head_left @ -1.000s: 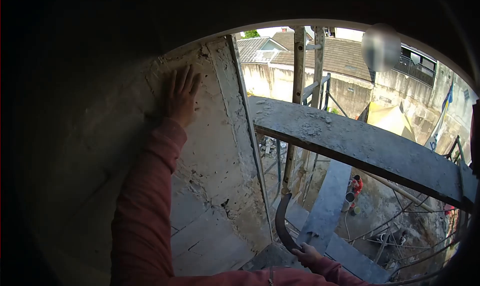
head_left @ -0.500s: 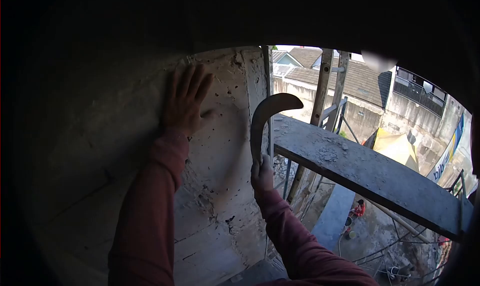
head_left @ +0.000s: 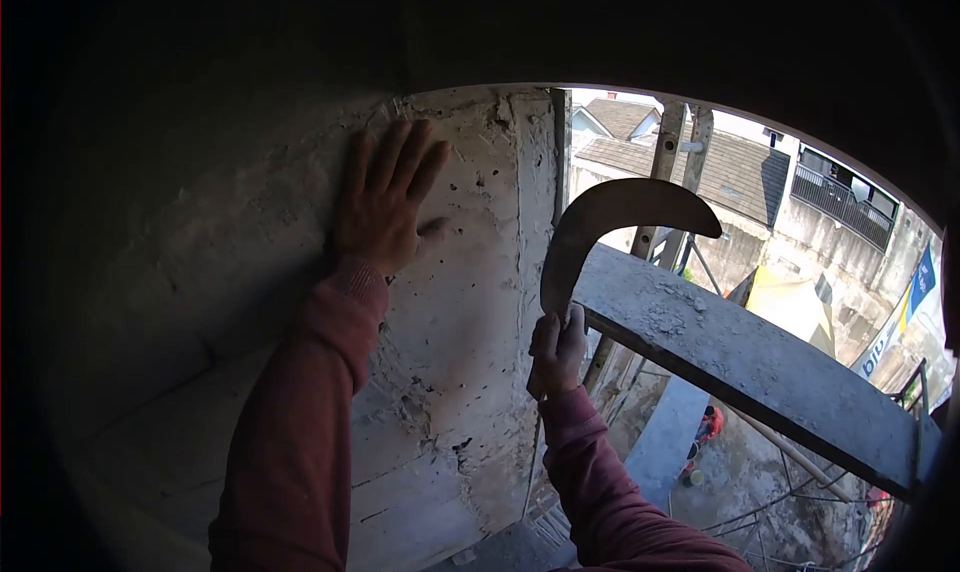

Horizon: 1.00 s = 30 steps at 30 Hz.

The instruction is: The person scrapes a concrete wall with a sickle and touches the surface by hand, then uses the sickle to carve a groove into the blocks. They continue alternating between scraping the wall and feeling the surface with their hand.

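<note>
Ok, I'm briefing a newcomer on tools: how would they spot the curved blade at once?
Find the pale, pitted wall, then the upper grey plank to its right. Near the plank's left end, the curved blade rises from the person's right hand. It is the dark, broad hook, its tip bending right, unlike the straight posts behind it.

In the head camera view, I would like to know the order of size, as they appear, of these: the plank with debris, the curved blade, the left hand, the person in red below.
1. Plank with debris
2. Curved blade and left hand: too alike to rank
3. Person in red, far below
</note>
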### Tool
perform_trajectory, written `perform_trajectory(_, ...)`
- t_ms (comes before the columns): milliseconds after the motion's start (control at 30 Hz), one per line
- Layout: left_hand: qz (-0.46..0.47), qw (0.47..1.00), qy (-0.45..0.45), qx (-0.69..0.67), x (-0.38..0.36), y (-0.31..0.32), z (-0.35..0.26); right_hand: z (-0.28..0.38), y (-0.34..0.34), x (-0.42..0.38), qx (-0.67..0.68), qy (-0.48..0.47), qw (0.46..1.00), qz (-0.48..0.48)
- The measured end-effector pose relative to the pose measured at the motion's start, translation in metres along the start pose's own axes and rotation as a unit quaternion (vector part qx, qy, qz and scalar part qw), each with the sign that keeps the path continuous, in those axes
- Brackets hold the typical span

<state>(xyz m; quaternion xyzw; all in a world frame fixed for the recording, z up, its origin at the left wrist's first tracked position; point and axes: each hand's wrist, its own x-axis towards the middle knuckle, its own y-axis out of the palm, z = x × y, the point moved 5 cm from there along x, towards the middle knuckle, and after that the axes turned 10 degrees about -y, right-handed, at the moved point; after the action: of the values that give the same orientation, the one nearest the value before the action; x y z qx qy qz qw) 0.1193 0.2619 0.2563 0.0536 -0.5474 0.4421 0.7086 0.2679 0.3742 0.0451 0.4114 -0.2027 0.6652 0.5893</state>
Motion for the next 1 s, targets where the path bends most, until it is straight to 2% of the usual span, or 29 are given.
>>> perform_trajectory(33,0.002,1.000,-0.002,0.001,0.000,0.000,0.001,0.007,0.001,-0.003,0.062,-0.006,0.998,-0.023)
perform_trajectory(67,-0.003,1.000,-0.001,0.001,0.000,-0.001,0.001,-0.007,0.005,-0.008,0.061,-0.003,0.998,-0.020)
perform_trajectory(133,-0.005,1.000,0.000,-0.004,-0.001,-0.002,0.000,-0.028,0.009,-0.014,0.000,-0.072,0.997,-0.027)
perform_trajectory(167,-0.003,1.000,-0.002,0.007,-0.001,-0.003,-0.001,-0.024,0.010,-0.012,-0.180,-0.089,0.979,0.028)
perform_trajectory(200,-0.003,1.000,-0.002,0.021,-0.001,-0.004,-0.001,-0.035,0.007,-0.014,-0.187,-0.068,0.979,0.049)
perform_trajectory(267,-0.011,1.000,-0.002,0.014,-0.001,-0.002,0.000,-0.028,-0.002,-0.017,-0.098,0.022,0.994,0.048)
perform_trajectory(300,-0.012,1.000,-0.002,0.004,-0.001,0.000,0.000,-0.021,-0.001,-0.020,-0.093,0.016,0.994,0.050)
perform_trajectory(367,-0.027,0.999,0.001,-0.022,0.000,-0.002,0.002,-0.018,-0.001,-0.029,0.153,0.057,0.985,-0.051)
perform_trajectory(400,-0.036,0.998,0.008,-0.057,-0.001,-0.002,0.001,-0.026,0.005,-0.030,0.156,0.060,0.985,-0.051)
perform_trajectory(467,-0.035,0.998,0.008,-0.046,-0.001,-0.002,0.000,-0.038,0.012,-0.033,0.023,0.027,0.999,-0.009)
perform_trajectory(500,-0.041,0.999,0.006,-0.035,-0.002,-0.003,-0.001,-0.041,0.012,-0.028,-0.122,0.027,0.990,0.060)
perform_trajectory(533,-0.039,0.999,0.009,-0.038,-0.003,-0.004,-0.003,-0.039,0.007,-0.030,-0.124,0.030,0.990,0.058)
perform_trajectory(600,0.000,1.000,-0.002,0.023,-0.001,0.000,-0.001,-0.041,0.001,-0.024,-0.048,0.083,0.995,0.030)
perform_trajectory(667,-0.003,1.000,-0.001,0.011,-0.001,0.000,0.000,-0.032,0.003,-0.023,-0.005,0.087,0.996,0.000)
perform_trajectory(733,0.000,1.000,0.003,-0.005,-0.001,0.001,0.001,-0.023,0.007,-0.026,0.196,0.076,0.973,-0.094)
perform_trajectory(767,-0.003,1.000,0.001,0.009,-0.001,0.001,0.001,-0.025,0.014,-0.024,0.149,0.019,0.986,-0.068)
perform_trajectory(800,-0.009,1.000,0.000,0.023,-0.001,0.001,-0.001,-0.050,0.016,-0.023,-0.022,0.016,1.000,0.011)
perform_trajectory(867,-0.006,1.000,0.003,0.011,-0.004,-0.001,-0.002,-0.046,0.013,-0.010,-0.075,0.035,0.994,0.073)
perform_trajectory(900,-0.008,1.000,0.001,0.005,-0.002,-0.002,-0.001,-0.039,0.011,-0.007,-0.075,0.029,0.994,0.072)
perform_trajectory(967,-0.010,1.000,-0.001,-0.001,-0.001,0.001,0.000,-0.008,0.009,-0.002,0.104,0.091,0.990,0.011)
perform_trajectory(1000,-0.006,1.000,0.002,-0.007,-0.001,0.002,0.001,-0.008,0.016,-0.001,0.107,0.089,0.990,0.013)
